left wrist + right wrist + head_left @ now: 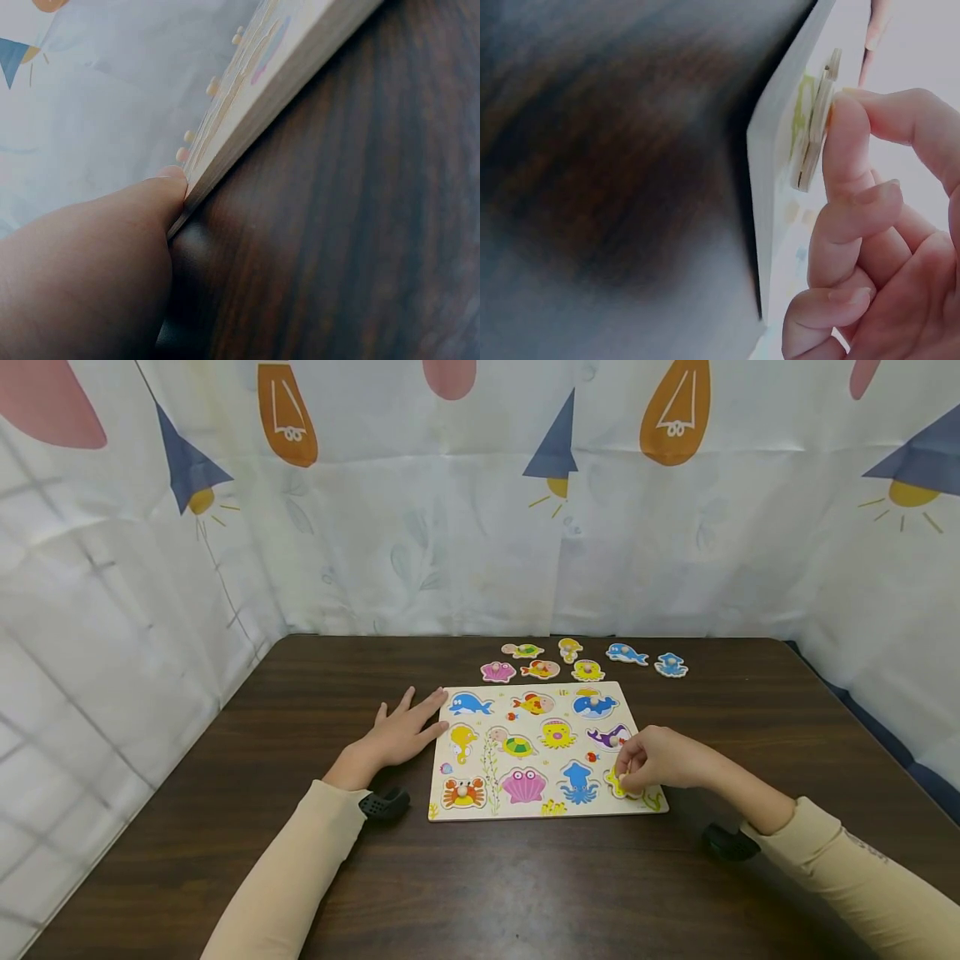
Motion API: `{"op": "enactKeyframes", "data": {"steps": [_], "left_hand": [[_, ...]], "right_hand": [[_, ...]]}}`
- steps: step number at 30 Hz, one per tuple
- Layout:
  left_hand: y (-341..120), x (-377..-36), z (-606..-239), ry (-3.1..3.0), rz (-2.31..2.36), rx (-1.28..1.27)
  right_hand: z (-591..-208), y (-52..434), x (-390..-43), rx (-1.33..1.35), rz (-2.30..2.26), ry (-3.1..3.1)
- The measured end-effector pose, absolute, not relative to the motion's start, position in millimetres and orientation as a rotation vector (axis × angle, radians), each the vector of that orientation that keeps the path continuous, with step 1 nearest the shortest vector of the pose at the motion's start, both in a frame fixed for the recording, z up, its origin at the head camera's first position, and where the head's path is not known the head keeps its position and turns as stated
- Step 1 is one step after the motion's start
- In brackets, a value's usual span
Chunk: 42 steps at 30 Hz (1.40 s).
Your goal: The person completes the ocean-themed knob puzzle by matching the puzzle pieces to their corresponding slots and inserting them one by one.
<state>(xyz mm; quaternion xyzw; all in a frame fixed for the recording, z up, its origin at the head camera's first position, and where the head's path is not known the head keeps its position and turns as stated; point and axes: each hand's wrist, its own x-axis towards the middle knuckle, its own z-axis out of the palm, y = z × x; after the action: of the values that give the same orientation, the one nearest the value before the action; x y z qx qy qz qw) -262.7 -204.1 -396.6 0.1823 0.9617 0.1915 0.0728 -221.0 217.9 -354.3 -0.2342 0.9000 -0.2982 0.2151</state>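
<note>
Board (543, 810) at frame centre looks mostly filled; right hand (660, 758) pinches a yellow piece (617, 783) at its lower-right slot, left hand (401, 735) flat, steadying the left edge; seven pieces (585, 662) remain above.

1. Our head cam looks forward and down from above, taking in the whole puzzle board (536, 752) on the surface (525, 877).
2. Left wrist cam sits super low, right up against the board's edge (255, 112).
3. Right wrist cam is just as close, at the board's opposite side (776, 165). All three share that board.
</note>
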Motion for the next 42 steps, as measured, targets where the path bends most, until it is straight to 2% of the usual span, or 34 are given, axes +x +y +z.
{"op": "enactKeyframes", "data": {"steps": [42], "left_hand": [[-205.0,-263.3,-398.3,2.887,0.577,0.551]], "right_hand": [[-354.8,225.6,-221.3,-0.626,-0.872,2.486]]}}
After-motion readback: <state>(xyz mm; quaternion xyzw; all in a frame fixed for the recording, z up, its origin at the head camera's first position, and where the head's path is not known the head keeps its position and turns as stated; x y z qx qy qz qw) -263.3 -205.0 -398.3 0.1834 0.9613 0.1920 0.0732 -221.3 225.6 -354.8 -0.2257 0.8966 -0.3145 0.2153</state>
